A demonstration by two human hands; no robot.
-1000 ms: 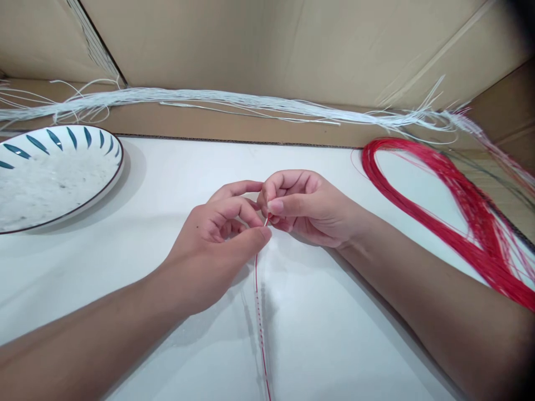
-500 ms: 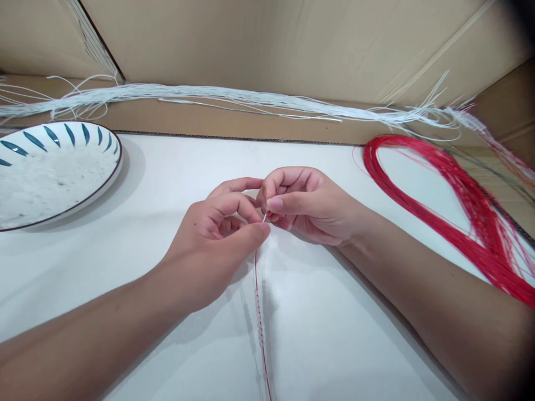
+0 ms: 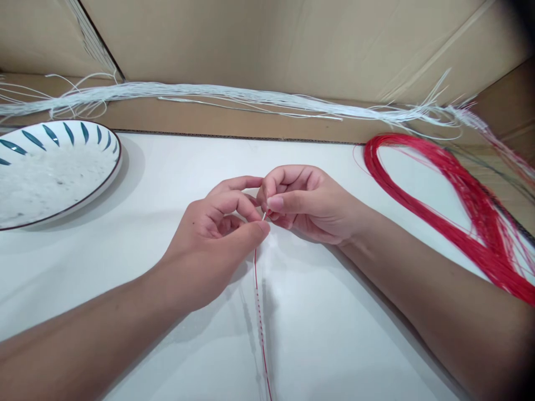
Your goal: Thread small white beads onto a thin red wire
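Note:
My left hand [image 3: 221, 234] pinches a thin white strand [image 3: 264, 216] between thumb and index finger near the middle of the view. Touching its fingertips from the right, my right hand [image 3: 298, 203] is closed in a pinch at the strand's upper end; whatever lies between its fingertips is too small to tell. From below my left thumb a thin red cord [image 3: 256, 270] runs down to the bottom edge. Several small clear beads [image 3: 259, 317] sit along the cord's middle part.
A plate [image 3: 58, 172] with teal leaf marks holds whitish clear bits at the left. A red thread bundle [image 3: 422, 206] lies at the right. Long white strands [image 3: 234, 93] stretch along the cardboard wall [image 3: 251, 39] at the back.

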